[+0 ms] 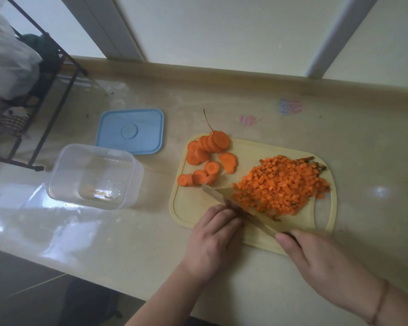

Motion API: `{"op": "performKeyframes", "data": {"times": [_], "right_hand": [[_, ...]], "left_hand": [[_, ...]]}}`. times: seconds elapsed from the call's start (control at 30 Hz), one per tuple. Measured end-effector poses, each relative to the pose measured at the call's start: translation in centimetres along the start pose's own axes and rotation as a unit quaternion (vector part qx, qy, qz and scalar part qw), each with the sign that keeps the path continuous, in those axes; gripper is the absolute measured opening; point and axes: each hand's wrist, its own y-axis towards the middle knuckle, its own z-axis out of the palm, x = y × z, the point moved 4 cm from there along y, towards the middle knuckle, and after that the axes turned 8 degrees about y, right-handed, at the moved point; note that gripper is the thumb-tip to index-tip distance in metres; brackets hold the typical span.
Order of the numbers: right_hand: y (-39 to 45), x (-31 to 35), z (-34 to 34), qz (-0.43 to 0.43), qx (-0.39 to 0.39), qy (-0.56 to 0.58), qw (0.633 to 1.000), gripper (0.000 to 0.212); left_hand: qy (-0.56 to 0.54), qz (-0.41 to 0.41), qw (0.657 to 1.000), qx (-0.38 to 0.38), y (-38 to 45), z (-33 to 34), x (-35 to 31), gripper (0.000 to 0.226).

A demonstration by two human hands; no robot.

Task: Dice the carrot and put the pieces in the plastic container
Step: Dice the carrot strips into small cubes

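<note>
A yellow cutting board (259, 149) lies on the counter. Round carrot slices (206, 151) are heaped on its far left part. A big pile of diced carrot (283, 184) covers its right half. My right hand (320, 262) grips the handle of a knife (213, 192) at the board's near edge, and the blade points up and left toward the slices. My left hand (212, 238) rests on the board's near left corner with its fingers bent against the blade; what lies under them is hidden. The clear plastic container (133, 184) stands left of the board.
A blue lid (130, 130) lies flat behind the container. A black wire rack (50, 109) with bags on it stands at the far left. The counter's front edge runs just below my wrists. A raised ledge and window frame run along the back.
</note>
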Motion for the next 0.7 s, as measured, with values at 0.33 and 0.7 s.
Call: {"op": "performKeyframes", "data": {"times": [0.33, 0.7], "right_hand": [[-1.5, -0.6, -1.3, 0.011, -0.015, 0.054, 0.998, 0.077], [-2.9, -1.2, 0.0, 0.024, 0.012, 0.034, 0.999, 0.083]], "left_hand": [[-0.029, 0.012, 0.999, -0.003, -0.8, -0.7, -0.5, 0.015], [-0.012, -0.001, 1.0, -0.002, -1.0, -0.8, -0.3, 0.016]]}}
